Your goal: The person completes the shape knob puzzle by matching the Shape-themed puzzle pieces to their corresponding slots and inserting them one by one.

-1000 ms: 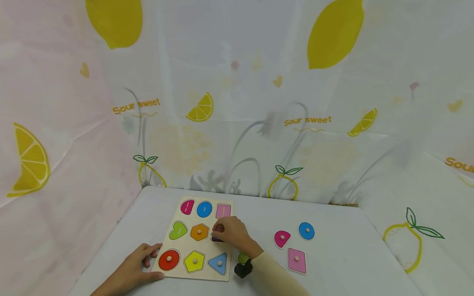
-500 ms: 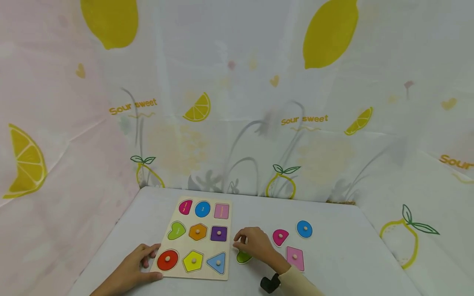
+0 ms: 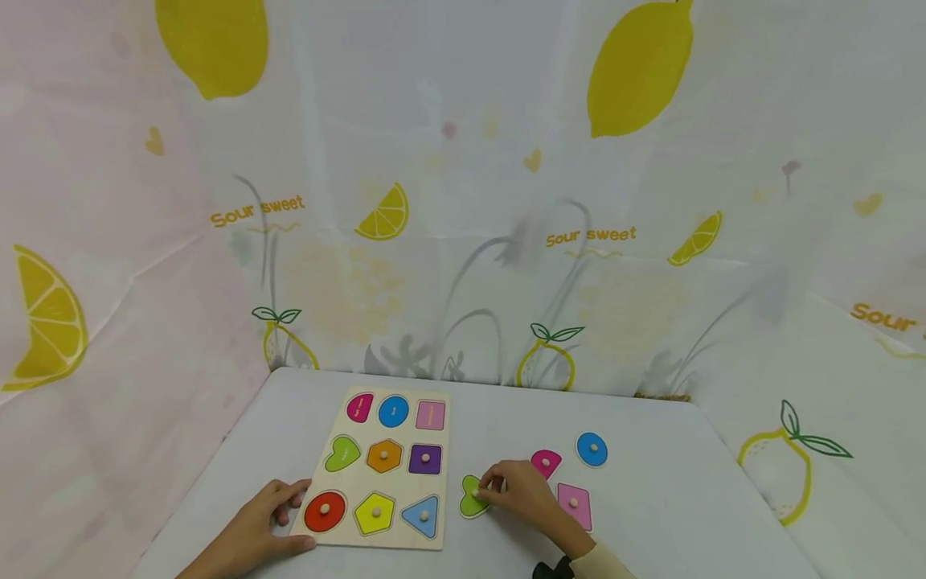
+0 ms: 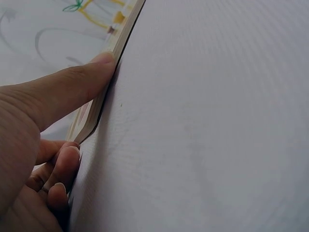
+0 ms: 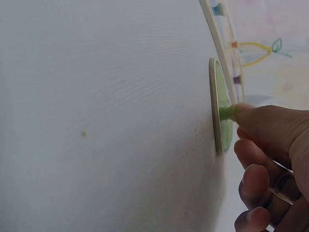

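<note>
Head view: right hand, partly hiding magenta semicircle, pinches green heart; left hand grips board.

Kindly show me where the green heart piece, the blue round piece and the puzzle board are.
Green heart piece (image 3: 470,502): head view, its green face.
Blue round piece (image 3: 593,449): head view, its knob.
Puzzle board (image 3: 401,483): head view, bare wood.

A narrow lane separates the board from the green heart; right of it, the right hand and pink square obstruct, with wide room farther right.
</note>
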Demonstrator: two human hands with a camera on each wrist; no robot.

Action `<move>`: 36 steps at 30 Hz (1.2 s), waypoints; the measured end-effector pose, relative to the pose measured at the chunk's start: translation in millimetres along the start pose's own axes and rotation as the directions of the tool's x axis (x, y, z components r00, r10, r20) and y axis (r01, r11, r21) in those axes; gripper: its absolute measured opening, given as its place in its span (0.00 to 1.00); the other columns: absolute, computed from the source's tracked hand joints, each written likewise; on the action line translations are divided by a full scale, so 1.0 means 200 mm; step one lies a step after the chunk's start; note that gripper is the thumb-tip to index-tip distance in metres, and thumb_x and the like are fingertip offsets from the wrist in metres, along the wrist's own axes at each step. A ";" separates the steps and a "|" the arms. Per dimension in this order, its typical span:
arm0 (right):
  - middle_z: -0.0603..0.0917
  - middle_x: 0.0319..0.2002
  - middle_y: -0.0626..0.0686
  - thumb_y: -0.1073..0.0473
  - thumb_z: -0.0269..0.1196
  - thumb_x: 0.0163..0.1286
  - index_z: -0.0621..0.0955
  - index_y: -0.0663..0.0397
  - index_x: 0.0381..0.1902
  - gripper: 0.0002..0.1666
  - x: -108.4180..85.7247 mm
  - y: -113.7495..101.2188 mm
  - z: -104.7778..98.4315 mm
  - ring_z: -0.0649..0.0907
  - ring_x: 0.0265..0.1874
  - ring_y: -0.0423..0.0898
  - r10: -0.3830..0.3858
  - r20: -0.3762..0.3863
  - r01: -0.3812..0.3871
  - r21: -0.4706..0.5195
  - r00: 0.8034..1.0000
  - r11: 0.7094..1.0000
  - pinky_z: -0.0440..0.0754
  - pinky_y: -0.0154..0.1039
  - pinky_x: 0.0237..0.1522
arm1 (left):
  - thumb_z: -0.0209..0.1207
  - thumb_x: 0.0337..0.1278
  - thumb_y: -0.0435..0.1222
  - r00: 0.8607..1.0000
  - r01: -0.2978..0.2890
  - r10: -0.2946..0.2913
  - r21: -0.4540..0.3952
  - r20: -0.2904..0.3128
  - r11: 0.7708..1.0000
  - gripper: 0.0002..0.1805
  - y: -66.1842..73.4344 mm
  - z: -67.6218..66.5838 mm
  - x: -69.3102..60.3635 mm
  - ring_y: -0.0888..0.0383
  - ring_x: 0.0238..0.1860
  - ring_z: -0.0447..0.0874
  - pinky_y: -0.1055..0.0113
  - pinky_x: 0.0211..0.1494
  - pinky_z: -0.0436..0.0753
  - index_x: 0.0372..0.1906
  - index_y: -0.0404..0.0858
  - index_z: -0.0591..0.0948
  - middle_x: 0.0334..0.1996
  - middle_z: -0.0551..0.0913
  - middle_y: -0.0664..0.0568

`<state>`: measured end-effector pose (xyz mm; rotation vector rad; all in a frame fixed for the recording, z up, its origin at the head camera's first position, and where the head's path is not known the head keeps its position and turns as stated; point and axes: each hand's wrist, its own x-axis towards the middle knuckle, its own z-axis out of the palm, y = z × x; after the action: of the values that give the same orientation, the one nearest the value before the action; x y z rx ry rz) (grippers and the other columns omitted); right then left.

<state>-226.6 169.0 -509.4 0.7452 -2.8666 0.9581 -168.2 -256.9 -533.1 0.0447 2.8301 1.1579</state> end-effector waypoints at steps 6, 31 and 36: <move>0.79 0.23 0.34 0.53 0.76 0.63 0.90 0.47 0.31 0.06 -0.01 0.01 0.02 0.73 0.24 0.31 0.007 0.003 -0.007 0.014 1.000 1.000 0.74 0.30 0.28 | 0.85 0.30 0.49 1.000 -0.002 0.002 0.010 -0.005 1.000 0.52 0.00 0.00 0.00 0.58 0.41 0.69 0.70 0.42 0.72 0.68 0.35 0.77 0.39 0.70 0.54; 0.78 0.23 0.35 0.53 0.76 0.63 0.90 0.49 0.32 0.07 0.01 -0.02 0.05 0.73 0.24 0.32 0.007 -0.004 -0.007 0.005 1.000 1.000 0.75 0.30 0.28 | 0.85 0.30 0.51 1.000 0.010 -0.010 0.031 -0.004 0.999 0.53 0.02 0.00 -0.01 0.58 0.43 0.70 0.68 0.45 0.75 0.68 0.35 0.77 0.40 0.70 0.54; 0.78 0.23 0.35 0.53 0.75 0.64 0.89 0.48 0.32 0.07 0.02 -0.02 0.04 0.73 0.24 0.32 0.006 -0.009 -0.006 0.018 1.000 1.000 0.75 0.30 0.28 | 0.85 0.29 0.51 1.000 0.019 -0.019 0.031 0.001 0.999 0.53 0.03 0.00 -0.01 0.57 0.44 0.70 0.67 0.45 0.75 0.68 0.35 0.77 0.40 0.70 0.54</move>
<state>-227.1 161.3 -513.2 0.7319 -2.8581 0.9870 -167.0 -253.5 -528.7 0.0204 2.8410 1.1098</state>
